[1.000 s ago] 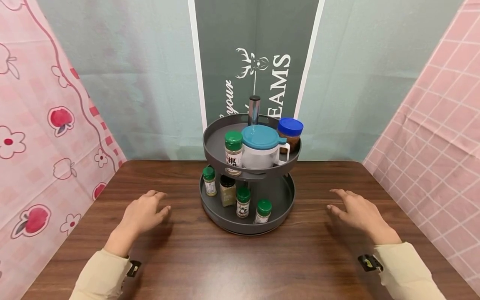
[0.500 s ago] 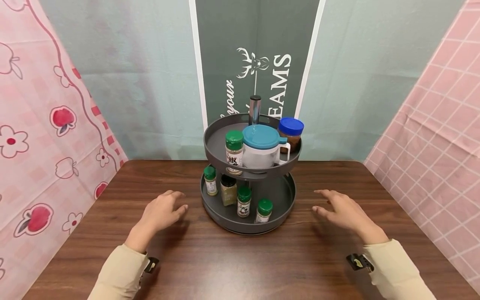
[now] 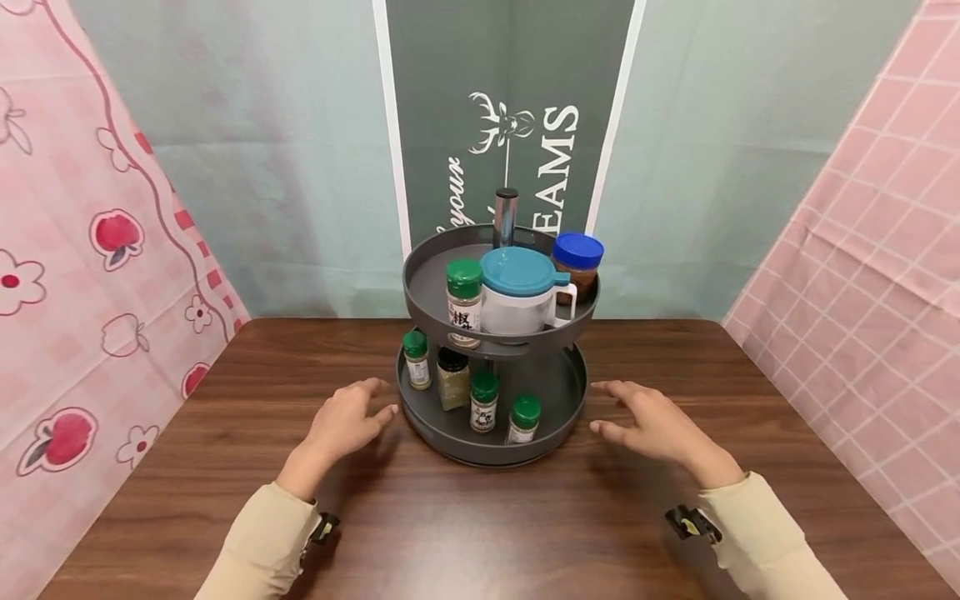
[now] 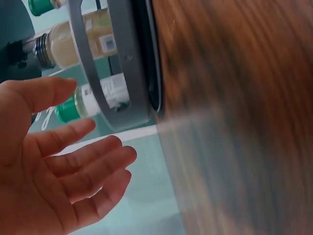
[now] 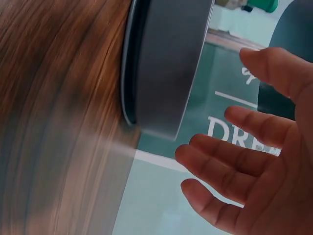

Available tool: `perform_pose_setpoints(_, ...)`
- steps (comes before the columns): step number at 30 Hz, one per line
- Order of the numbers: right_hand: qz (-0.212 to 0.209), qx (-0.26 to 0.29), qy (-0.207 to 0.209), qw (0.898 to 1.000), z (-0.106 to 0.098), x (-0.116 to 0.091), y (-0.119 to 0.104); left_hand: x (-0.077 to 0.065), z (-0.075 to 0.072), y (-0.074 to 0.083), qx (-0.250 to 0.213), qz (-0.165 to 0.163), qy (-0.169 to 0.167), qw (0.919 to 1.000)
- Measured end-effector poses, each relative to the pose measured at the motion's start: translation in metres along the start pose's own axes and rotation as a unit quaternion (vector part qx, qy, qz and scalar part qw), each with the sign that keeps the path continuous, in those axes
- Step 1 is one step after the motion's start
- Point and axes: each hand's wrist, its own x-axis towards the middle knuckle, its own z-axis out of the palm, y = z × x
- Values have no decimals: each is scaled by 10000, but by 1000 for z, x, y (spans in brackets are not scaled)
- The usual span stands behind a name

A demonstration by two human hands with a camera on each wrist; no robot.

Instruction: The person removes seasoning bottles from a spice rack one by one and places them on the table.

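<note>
A dark grey two-tier round rack (image 3: 551, 425) stands mid-table, a metal post (image 3: 505, 218) rising through its middle. On the upper tier sit a green-capped spice bottle (image 3: 464, 302), a white pot with a teal lid (image 3: 517, 292) and a blue-lidded jar (image 3: 577, 265). Below are several spice bottles, among them a black-capped one (image 3: 453, 383) and a green-capped one (image 3: 523, 419). My left hand (image 3: 345, 425), fingers relaxed and spread, is just left of the lower tier's rim. Mirroring it, my right hand (image 3: 651, 423) is just right of that rim, palm inward, holding nothing.
The brown wooden table (image 3: 487, 533) extends around the rack. Behind it hangs a green cloth (image 3: 300, 208) with a deer print. Pink patterned cloths flank the table, a fruit-printed one (image 3: 67, 350) at left and a checked one (image 3: 847, 275) at right.
Both hands have moved inward, the left one rightward and the right one leftward, from well apart to close beside the lower tier. The rack and its contents stay put.
</note>
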Motion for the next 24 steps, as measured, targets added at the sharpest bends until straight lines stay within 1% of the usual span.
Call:
perform_pose_setpoints(4, -58, 261, -163, 9995, 1, 3, -8, 5, 8, 5, -619, -303, 82, 9976)
perform_pose_setpoints(7, -162, 373, -191, 9990, 1, 7, -14, 10, 11, 10, -905, -609, 160, 9939)
perform_pose_setpoints(9, -262, 381, -180, 9988, 2, 9, -18, 12, 12, 13, -979, -775, 172, 9920)
perform_pose_setpoints(12, -434, 338, -134, 9984, 3, 13, -24, 15, 15, 16, -983, -912, 194, 9908)
perform_pose_setpoints(17, -646, 399, -115, 9970, 6, 19, -32, 20, 21, 20, -997, -994, 269, 9897)
perform_pose_setpoints(24, -753, 544, -198, 9955, 11, 25, -42, 24, 28, 23, -1197, -1157, 177, 9859)
